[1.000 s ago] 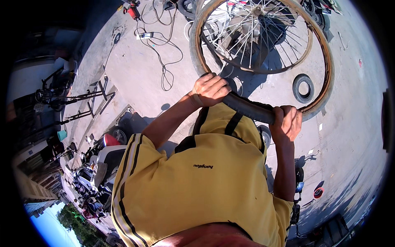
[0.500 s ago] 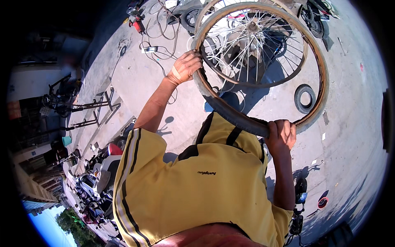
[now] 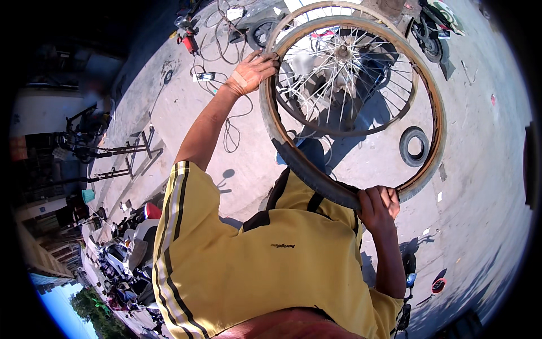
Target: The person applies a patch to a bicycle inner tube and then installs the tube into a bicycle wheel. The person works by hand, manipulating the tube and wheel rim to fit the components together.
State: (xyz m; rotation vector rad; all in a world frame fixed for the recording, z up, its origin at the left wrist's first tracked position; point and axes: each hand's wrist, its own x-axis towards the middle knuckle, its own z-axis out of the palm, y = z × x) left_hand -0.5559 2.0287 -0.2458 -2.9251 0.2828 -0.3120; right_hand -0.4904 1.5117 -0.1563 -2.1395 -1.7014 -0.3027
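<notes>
A worn bicycle tire [image 3: 293, 150], dark outside and brown along its inner edge, is held up in front of me. My left hand [image 3: 255, 70] grips its upper left side, fingers laid across the edge and a tan patch on the back of the hand. At the lower right, my right hand [image 3: 377, 207] is closed over the tire with fingers curled inward. Just beyond, and seen partly through the tire, is a spoked bicycle wheel [image 3: 342, 53] with a brownish rim. How far tire and rim touch cannot be made out.
On the concrete ground lie a small black tire [image 3: 414, 147], a looped hose [image 3: 230, 129] and a red-handled tool [image 3: 188, 43]. A motorbike wheel [image 3: 432, 48] stands at the far right. Parked motorbikes [image 3: 125, 248] crowd the left, near a metal frame [image 3: 132, 148].
The tire and both hands sit slightly lower in the picture, as does the ground around them. My left fingers look straighter over the tire's edge; the right hand keeps its hold.
</notes>
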